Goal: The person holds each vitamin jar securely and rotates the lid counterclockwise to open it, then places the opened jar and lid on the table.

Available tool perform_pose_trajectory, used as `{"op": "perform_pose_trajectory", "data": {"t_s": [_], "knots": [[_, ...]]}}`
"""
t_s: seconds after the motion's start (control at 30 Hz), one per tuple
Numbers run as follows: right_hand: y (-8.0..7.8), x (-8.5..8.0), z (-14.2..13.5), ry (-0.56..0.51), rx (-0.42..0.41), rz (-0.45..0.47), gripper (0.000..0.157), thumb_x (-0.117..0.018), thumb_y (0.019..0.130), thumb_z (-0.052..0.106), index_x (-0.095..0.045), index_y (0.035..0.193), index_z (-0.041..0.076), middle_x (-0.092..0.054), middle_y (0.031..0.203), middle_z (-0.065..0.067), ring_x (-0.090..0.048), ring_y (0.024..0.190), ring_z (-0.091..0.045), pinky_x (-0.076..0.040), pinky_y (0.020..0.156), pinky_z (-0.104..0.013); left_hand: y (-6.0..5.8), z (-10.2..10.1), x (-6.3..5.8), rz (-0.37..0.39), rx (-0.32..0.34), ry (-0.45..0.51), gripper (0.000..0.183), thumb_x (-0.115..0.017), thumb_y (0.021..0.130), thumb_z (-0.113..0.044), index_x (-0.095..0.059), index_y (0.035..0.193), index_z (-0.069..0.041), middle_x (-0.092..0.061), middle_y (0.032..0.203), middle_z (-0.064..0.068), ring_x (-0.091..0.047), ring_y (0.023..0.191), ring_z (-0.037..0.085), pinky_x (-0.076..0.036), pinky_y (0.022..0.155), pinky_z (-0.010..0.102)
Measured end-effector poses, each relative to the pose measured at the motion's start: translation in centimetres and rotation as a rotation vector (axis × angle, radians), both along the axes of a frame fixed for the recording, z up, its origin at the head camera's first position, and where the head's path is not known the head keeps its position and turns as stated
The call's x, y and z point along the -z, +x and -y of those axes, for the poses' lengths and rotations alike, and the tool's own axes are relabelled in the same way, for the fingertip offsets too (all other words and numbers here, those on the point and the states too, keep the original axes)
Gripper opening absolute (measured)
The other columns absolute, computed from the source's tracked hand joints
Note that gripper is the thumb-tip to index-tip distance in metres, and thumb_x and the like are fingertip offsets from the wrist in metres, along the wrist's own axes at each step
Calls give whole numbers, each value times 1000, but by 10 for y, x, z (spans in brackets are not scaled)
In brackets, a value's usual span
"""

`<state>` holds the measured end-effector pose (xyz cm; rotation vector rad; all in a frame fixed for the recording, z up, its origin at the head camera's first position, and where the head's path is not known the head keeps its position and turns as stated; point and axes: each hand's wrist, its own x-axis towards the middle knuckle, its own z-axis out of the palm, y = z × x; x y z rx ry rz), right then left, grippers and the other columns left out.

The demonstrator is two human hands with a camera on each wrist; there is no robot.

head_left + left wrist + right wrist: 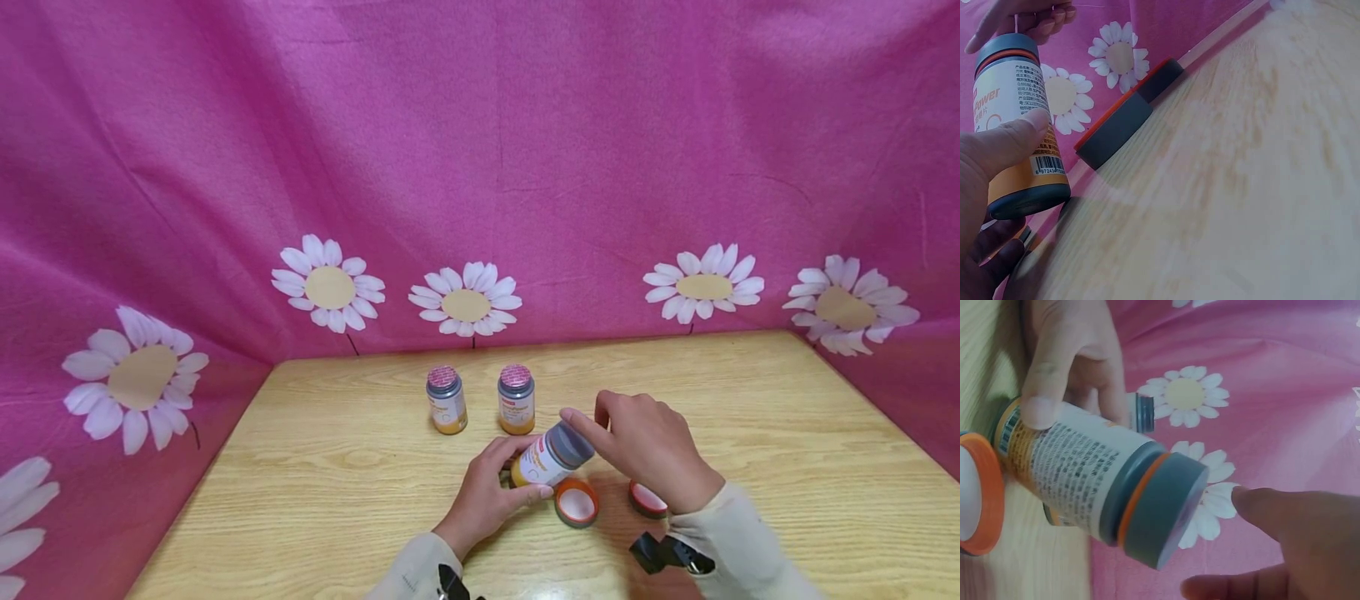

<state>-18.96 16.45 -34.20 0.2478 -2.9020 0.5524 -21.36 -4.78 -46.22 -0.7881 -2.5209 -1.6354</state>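
Observation:
My left hand grips a supplement bottle with a white and orange label, thumb across its near side. The bottle is tilted, its top toward the right, above the table. A grey cap with an orange band sits on its top. My right hand hovers beside the cap, thumb and fingers spread. In the right wrist view a gap shows between the right thumb and the cap. Below lie two loose caps, one cap near the held bottle and another cap under my right wrist, insides up.
Two uncapped bottles, the left one and the right one, stand upright behind my hands with pink seals on their mouths. The wooden table ends at a pink daisy-print cloth at the back and sides.

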Motion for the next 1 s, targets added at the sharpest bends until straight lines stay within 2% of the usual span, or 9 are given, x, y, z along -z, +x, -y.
{"op": "perform_pose_trajectory", "data": {"t_s": [0.13, 0.37, 0.67, 0.83, 1.0], "knots": [[-2, 3, 1, 22, 27, 32, 56, -51, 88, 66, -60, 65, 16, -49, 54, 3, -45, 51, -16, -32, 45, -31, 0, -1, 0, -5, 1, 1, 58, -81, 77, -35, -57, 130, -30, -58, 118, -11, -53, 106, 8, -45, 92, 29], [-5, 10, 5, 54, 43, 61, 61, -48, 86, 72, -61, 62, 16, -49, 54, 2, -46, 51, -17, -32, 46, -31, 0, -1, 1, -6, -2, -2, 57, -80, 77, -36, -57, 129, -30, -58, 117, -12, -53, 105, 8, -45, 92, 28], [-5, 9, 4, 30, -7, 72, 58, -51, 86, 69, -59, 60, 17, -48, 54, 2, -45, 52, -16, -31, 48, -30, 0, 0, 1, -23, 3, -3, 57, -80, 77, -37, -57, 129, -29, -58, 117, -11, -54, 104, 8, -46, 91, 28], [-2, 6, 2, -5, -70, 64, 54, -56, 86, 64, -56, 60, 18, -46, 53, 3, -43, 52, -14, -30, 49, -29, -1, 0, 3, -29, 9, -4, 57, -80, 77, -36, -57, 129, -30, -58, 118, -11, -54, 105, 8, -46, 91, 28], [-2, 5, 0, -45, -140, 78, 45, -63, 85, 58, -59, 67, 17, -48, 55, 6, -44, 54, -13, -33, 50, -29, -1, 1, 4, -16, 5, -9, 57, -79, 77, -39, -57, 129, -30, -57, 119, -11, -54, 104, 8, -45, 91, 28]]}}
